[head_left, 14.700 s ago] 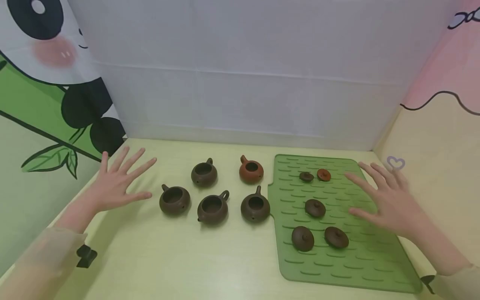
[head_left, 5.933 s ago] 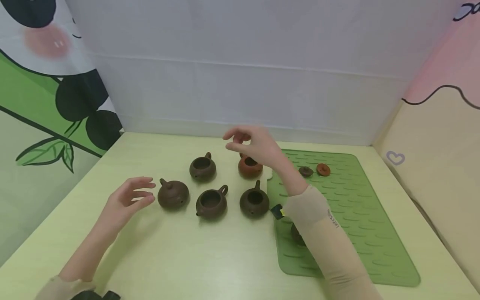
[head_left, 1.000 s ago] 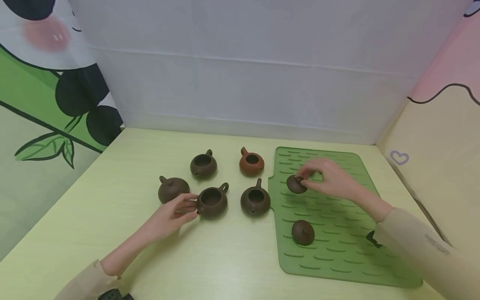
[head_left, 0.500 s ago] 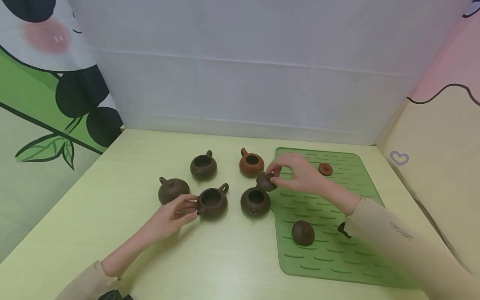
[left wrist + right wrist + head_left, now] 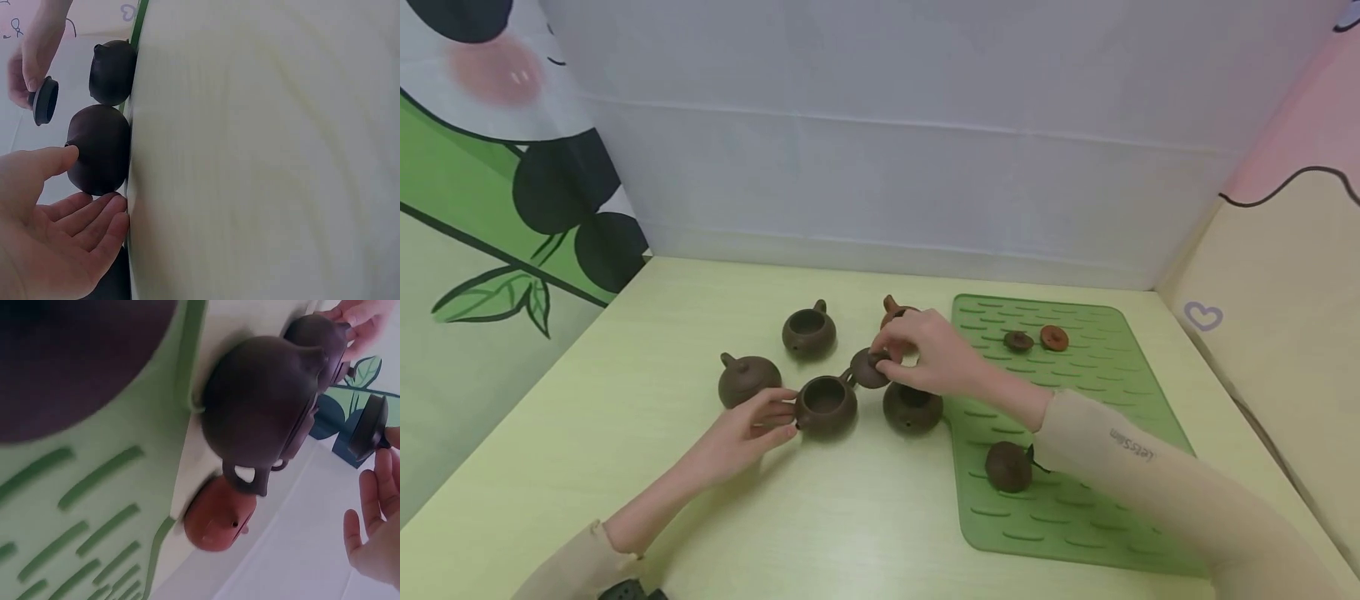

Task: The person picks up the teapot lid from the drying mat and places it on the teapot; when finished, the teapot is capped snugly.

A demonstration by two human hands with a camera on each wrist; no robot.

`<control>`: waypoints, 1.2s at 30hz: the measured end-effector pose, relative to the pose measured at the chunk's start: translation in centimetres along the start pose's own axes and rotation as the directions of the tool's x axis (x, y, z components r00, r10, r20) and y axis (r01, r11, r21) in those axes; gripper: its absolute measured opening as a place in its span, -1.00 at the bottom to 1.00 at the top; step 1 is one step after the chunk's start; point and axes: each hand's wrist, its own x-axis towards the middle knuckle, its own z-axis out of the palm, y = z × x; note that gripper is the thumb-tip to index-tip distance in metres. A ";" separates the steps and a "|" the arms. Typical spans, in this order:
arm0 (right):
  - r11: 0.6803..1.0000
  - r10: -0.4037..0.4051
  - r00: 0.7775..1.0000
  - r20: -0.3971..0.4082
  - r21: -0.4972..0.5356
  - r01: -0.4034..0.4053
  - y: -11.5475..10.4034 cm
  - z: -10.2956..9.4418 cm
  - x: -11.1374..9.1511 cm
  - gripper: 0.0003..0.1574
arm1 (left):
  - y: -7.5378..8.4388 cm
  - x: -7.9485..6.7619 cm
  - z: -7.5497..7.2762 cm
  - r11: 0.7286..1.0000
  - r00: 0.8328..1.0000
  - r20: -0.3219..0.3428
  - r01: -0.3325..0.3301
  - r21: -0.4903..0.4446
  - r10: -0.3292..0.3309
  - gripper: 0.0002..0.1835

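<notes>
My left hand (image 5: pixel 751 437) lies beside the dark brown front-middle teapot (image 5: pixel 824 423), which has no lid on. Its thumb is at the spout and its fairly straight fingers touch the body, as the left wrist view shows on the teapot (image 5: pixel 97 156). My right hand (image 5: pixel 936 354) pinches a dark brown teapot lid (image 5: pixel 867 371) by its knob. That lid hangs above and behind the teapot's right side, overlapping its handle; in the right wrist view the lid (image 5: pixel 370 428) is tilted. Right of it, a lidless dark teapot (image 5: pixel 913 415) is partly covered by my right hand.
A lidded dark teapot (image 5: pixel 748 379) stands behind my left fingers. Farther back are a lidless dark teapot (image 5: pixel 808 337) and a reddish teapot (image 5: pixel 891 308), half hidden. On the green mat (image 5: pixel 1000 521) lie a small dark lid (image 5: pixel 1018 341), a red lid (image 5: pixel 1054 337) and a larger dark lid (image 5: pixel 1007 468).
My right hand has carried the dark lid leftward from above the green mat, past the right-hand teapot, to the front-middle teapot. The left hand has stayed at that teapot.
</notes>
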 end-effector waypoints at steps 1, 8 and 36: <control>1.000 -0.001 1.000 -0.001 -0.012 0.001 -0.2 0.3 0.2 -0.87 | 0.0 0.0 0.0 1.000 1.000 0.000 0.000 0.000 0.000 -0.46; 0.998 0.038 0.999 0.027 -0.043 -0.037 -1.6 1.7 1.5 -0.91 | 0.0 0.0 0.0 1.000 1.000 0.005 -0.005 -0.009 0.005 -0.46; 0.981 0.180 0.974 0.140 -0.100 -0.167 -3.0 5.1 2.7 -0.89 | -0.2 0.1 0.0 1.000 1.000 0.006 0.000 0.003 0.000 -0.45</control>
